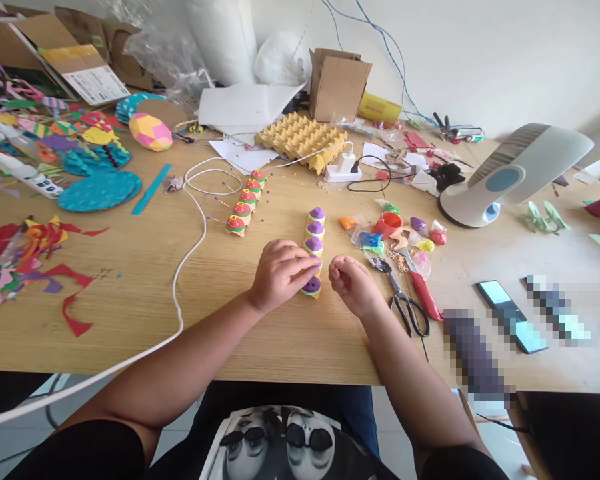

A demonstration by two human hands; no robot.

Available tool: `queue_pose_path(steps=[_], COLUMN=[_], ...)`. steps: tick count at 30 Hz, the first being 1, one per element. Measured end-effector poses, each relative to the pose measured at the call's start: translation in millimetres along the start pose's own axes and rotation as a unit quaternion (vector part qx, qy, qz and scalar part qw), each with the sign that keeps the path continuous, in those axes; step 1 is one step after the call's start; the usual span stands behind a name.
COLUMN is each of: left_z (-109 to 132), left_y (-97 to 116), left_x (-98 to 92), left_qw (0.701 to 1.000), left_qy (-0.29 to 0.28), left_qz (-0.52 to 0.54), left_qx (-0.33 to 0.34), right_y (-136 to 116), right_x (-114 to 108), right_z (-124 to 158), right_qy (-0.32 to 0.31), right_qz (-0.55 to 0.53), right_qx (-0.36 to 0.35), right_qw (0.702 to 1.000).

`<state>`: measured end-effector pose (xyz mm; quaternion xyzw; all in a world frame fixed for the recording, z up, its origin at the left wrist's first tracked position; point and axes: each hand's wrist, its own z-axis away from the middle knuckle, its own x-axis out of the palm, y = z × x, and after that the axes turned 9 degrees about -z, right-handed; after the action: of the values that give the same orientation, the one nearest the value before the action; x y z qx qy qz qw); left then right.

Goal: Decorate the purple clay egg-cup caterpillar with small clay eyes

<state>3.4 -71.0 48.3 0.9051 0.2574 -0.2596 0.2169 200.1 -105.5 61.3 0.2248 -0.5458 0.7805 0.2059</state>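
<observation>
A strip of egg-carton humps, an egg-carton caterpillar (314,229), lies lengthwise in front of me. Its humps are yellow and pale green with purple clay tops, and the nearest one has small dark holes. My left hand (284,275) reaches over it from the left, fingers closed together on a hump near the front end and partly hiding it. Just right of the strip, apart from it, is my right hand (353,283), its fingers curled in; whatever they may pinch is hidden. Further left stands a finished-looking red and green egg-carton caterpillar (245,205) with pins sticking out of its sides.
Right of my hands lie black scissors (405,300), a red-handled knife (424,290), bagged clay (370,240) and an orange cup (388,225). A white cable (177,293) crosses the left side. Behind are an egg tray (300,137), power strip (344,173) and fan (510,173).
</observation>
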Motion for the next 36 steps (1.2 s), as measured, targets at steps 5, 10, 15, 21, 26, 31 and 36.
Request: queue_pose_path(steps=[5, 10, 15, 21, 26, 31, 36], left_z=[-2.0, -1.9, -1.4, -1.3, -0.8, 0.1, 0.8], left_y=[0.8, -0.2, -0.7, -0.6, -0.9, -1.9, -2.6], left_x=[-0.4, 0.3, 0.8, 1.2, 0.9, 1.3, 2.1], left_qw=[1.0, 1.0, 1.0, 1.0, 1.0, 1.0, 1.0], left_qy=[0.011, 0.024, 0.018, 0.014, 0.008, 0.013, 0.012], left_qz=[-0.013, -0.008, -0.011, -0.012, -0.013, -0.008, -0.005], left_qx=[0.0, 0.009, 0.002, -0.004, -0.007, -0.001, -0.002], right_y=[2.3, 2.1, 2.0, 1.7, 1.3, 1.8, 0.9], right_x=[-2.7, -1.4, -3.4, -2.3, -1.8, -1.8, -0.3], right_z=[-3.3, -4.0, -4.7, -5.0, -5.4, -5.0, -3.5], right_qy=[-0.014, 0.009, 0.003, 0.007, 0.012, 0.017, 0.021], right_qz=[0.018, 0.031, 0.036, 0.038, 0.037, 0.03, 0.034], right_qx=[-0.022, -0.026, -0.037, -0.052, -0.051, -0.05, -0.052], right_qw=[1.0, 0.999, 0.999, 0.998, 0.998, 0.998, 0.998])
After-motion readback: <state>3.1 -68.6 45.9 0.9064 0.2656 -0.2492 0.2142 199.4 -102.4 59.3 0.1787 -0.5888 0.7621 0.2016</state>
